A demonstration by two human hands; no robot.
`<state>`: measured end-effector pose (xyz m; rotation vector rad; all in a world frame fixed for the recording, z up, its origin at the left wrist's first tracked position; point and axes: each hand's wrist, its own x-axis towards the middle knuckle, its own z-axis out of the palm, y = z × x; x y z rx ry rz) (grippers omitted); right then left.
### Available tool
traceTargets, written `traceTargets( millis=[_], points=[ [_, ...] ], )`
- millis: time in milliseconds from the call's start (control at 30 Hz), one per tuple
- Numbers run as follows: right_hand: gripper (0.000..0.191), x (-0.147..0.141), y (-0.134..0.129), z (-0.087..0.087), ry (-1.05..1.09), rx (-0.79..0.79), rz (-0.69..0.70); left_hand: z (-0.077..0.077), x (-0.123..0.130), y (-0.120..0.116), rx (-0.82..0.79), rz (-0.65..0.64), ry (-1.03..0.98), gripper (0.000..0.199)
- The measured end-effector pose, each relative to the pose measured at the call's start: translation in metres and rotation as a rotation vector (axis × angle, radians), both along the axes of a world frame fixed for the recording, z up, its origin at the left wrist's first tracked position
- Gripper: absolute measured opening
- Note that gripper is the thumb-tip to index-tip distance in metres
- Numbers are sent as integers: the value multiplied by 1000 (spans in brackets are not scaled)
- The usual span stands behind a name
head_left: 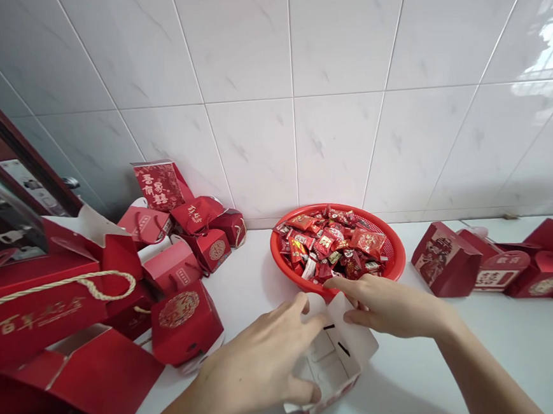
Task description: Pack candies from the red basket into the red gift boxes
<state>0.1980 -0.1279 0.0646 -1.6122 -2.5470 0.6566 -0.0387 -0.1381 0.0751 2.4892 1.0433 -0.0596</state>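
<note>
An open box (328,364), white inside with a red outer edge, stands on the white table in front of me, its flaps spread. My left hand (269,354) is at the box's left side, thumb and fingers apart and curved over its edge. At the box's upper right flap is my right hand (384,304), its thumb and fingers bent around the flap's edge near the basket rim. Just behind the box sits a round red plastic basket (395,252) heaped with red-wrapped candies (327,241).
Red gift boxes (185,322) crowd the left side, some with rope handles. More closed red boxes (446,260) line the right side of the white table (244,286). A tiled wall (253,151) rises behind, and a dark door frame is at the far left.
</note>
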Motion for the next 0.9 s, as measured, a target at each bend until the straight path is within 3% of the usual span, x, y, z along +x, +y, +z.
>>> traceTargets(
  millis=[200, 567, 733, 900],
  points=[
    [30, 0, 1, 2, 6, -14, 0, 3, 2, 8, -61, -36, 51, 64],
    [29, 9, 9, 10, 248, 83, 61, 8, 4, 21, 47, -208, -150, 33],
    [23, 26, 23, 7, 393, 207, -54, 9, 6, 29, 138, -146, -281, 28],
    [20, 45, 48, -12, 441, 395, -199, -2, 4, 56, 290, 24, -474, 23]
  ],
)
